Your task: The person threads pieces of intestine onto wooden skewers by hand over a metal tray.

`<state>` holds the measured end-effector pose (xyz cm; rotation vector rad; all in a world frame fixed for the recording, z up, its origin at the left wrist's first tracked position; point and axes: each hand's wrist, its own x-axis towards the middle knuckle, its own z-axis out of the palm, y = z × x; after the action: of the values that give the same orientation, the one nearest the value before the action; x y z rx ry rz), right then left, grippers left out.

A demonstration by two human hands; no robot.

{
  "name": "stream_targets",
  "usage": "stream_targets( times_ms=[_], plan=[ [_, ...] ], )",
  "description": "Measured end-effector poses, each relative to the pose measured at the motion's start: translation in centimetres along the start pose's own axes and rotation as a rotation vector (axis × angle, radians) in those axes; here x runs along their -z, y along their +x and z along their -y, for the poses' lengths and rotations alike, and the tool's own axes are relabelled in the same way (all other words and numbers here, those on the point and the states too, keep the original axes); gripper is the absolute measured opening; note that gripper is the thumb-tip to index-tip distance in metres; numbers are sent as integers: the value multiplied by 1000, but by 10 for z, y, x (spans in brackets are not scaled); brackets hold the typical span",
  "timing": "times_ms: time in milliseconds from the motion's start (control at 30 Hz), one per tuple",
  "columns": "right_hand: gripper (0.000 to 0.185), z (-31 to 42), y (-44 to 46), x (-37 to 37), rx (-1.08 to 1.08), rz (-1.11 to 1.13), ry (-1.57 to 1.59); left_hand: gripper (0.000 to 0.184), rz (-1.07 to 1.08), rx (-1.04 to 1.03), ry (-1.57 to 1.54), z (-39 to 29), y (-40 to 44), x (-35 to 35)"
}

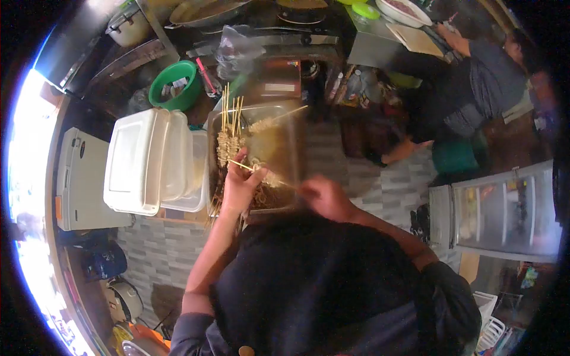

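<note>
My left hand (240, 187) is closed around a wooden skewer (239, 164) threaded with pale, folded pieces of food, held over a clear rectangular tub (285, 142). At the other end of that skewer, my right hand (326, 197) has its fingers curled in and is slightly blurred by motion. Several loaded skewers (228, 142) lie side by side at the tub's left, bare ends pointing away from me. One more loaded skewer (264, 124) rests slanted across the far part. Loose pieces of food (261, 199) and more sticks show below my left hand.
White lidded plastic containers (136, 160) stand left of the tub. Behind are a green basin (172, 86), a plastic bag (234, 50) and pans (208, 12) on a stove. Another person (475, 89) is at the right, by a cutting board (414, 38) and a bowl of meat (407, 10).
</note>
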<state>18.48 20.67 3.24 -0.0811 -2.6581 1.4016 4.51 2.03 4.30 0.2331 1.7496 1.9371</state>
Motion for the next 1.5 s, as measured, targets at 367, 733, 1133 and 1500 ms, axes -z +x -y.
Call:
stream_targets(
  times_ms=[367,733,1133,1500],
  plan=[
    [15,-7,2,3,19,-68,61,71,115,-170,25,0,13,0],
    [15,-31,-15,44,-162,-88,130,40,630,-443,1443,94,38,14],
    [15,-56,-34,60,-174,1,210,39,667,-310,1606,165,70,-4],
    [16,-70,-25,67,-197,66,303,35,608,66,891,47,46,28]
  ],
)
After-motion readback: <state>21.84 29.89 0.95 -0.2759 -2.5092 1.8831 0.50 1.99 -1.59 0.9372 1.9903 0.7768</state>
